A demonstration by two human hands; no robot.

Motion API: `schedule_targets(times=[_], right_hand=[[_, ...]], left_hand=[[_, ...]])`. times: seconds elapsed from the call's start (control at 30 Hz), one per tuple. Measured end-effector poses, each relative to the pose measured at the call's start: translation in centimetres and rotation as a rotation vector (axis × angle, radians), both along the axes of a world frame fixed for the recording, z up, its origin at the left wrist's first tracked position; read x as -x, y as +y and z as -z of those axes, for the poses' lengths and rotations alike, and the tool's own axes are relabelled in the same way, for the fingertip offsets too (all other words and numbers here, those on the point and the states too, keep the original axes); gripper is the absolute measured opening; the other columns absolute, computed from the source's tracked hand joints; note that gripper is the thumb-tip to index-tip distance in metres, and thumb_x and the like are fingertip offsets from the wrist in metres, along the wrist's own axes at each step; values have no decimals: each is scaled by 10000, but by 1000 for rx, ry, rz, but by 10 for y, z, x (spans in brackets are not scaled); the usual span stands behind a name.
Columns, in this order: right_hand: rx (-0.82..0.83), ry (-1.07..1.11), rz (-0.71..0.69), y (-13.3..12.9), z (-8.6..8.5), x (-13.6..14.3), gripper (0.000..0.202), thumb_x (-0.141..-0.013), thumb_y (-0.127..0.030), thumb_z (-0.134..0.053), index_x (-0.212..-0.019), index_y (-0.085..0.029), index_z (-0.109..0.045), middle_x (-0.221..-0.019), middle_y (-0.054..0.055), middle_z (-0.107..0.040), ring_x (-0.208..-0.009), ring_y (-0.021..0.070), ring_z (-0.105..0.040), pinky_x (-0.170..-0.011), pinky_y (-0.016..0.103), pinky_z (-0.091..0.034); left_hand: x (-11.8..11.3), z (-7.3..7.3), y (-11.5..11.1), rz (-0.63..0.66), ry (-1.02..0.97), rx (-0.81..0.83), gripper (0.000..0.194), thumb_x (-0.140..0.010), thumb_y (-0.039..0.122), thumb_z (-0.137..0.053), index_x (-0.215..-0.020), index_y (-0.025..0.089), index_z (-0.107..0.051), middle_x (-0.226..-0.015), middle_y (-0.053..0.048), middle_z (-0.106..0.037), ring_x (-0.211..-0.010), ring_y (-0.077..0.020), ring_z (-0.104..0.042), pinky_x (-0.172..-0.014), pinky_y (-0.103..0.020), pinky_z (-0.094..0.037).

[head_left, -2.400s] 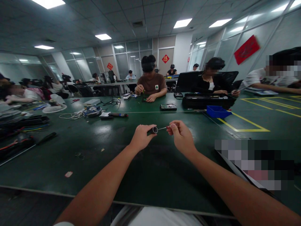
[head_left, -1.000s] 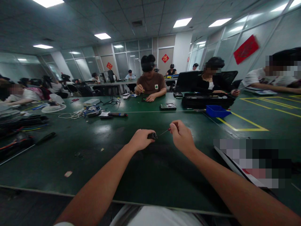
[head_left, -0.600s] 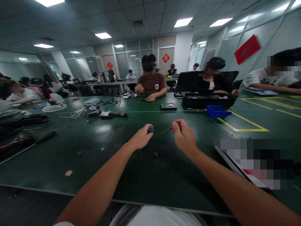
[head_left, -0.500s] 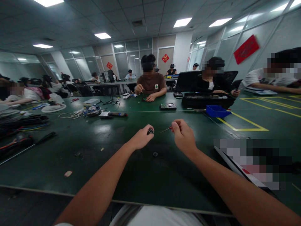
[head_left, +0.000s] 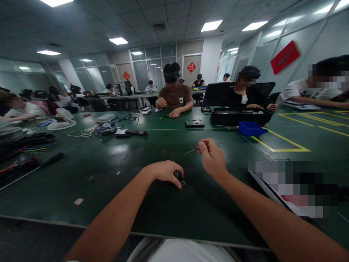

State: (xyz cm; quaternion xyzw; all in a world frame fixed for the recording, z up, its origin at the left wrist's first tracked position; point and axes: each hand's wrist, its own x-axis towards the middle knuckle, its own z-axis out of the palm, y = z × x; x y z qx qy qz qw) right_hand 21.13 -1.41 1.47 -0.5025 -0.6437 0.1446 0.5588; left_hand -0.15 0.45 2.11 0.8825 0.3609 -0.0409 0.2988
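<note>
My left hand (head_left: 169,173) is low over the green table, its fingers curled round a small dark round part (head_left: 177,175), which they partly hide. Right by its thumb and fingertips a small grey disc-like piece (head_left: 183,183) lies on the tabletop; I cannot tell whether they touch. My right hand (head_left: 212,156) is closed on a thin screwdriver (head_left: 191,150) with a reddish handle. Its metal shaft points left, above the table and apart from the left hand.
Ahead lie a circuard-like drive unit (head_left: 194,123), a blue bin (head_left: 251,128) and a black case (head_left: 241,117). Tools and cables (head_left: 107,128) lie at left, with a long screwdriver (head_left: 54,158). A white-edged item (head_left: 272,189) is at right. A person (head_left: 175,95) works opposite.
My left hand has come down and nearer to me with the dark round part, reaching the grey piece on the table. The right hand with the screwdriver has hardly moved.
</note>
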Motion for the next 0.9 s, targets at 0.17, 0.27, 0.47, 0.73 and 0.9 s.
schedule_targets(times=[0.17, 0.27, 0.47, 0.73, 0.9], right_hand=[[-9, 1, -11, 0, 2, 0, 247, -989, -425, -443, -938, -225, -577, -772, 46, -689, -725, 223, -663, -676, 352, -479], [-2, 2, -20, -1, 1, 0, 250, -988, -429, -444, -931, -225, -577, -763, 48, -690, -720, 225, -664, -675, 353, -480], [11, -24, -17, -1, 0, 1, 251, -989, -429, -438, -926, -230, -576, -751, 41, -691, -701, 224, -657, -659, 344, -459], [3, -24, -21, -3, -1, 2, 245, -985, -427, -435, -918, -236, -573, -737, 36, -685, -694, 223, -652, -645, 337, -451], [21, -34, -23, -2, -1, 1, 247, -990, -419, -432, -930, -230, -579, -742, 35, -684, -698, 221, -652, -643, 334, -449]], left_hand=[[-2, 3, -1, 36, 7, -39, 325, -788, 390, -775, -1080, 252, -737, -1000, -23, -724, -884, -202, -663, -702, -265, -453], [-5, 4, -3, 34, -9, -52, 483, -740, 440, -814, -1178, 269, -706, -1076, -30, -724, -932, -219, -667, -744, -278, -469], [-11, 3, -9, 75, -38, -57, 295, -838, 377, -713, -1099, 241, -727, -1056, -37, -740, -933, -210, -677, -774, -283, -476], [-9, -4, -4, -89, -248, 38, 185, -856, 244, -518, -920, 179, -679, -855, -21, -723, -684, -144, -611, -644, -262, -442], [8, -3, 12, -282, -463, 197, 175, -846, 328, -524, -858, 169, -595, -754, -9, -639, -570, -113, -513, -556, -243, -402]])
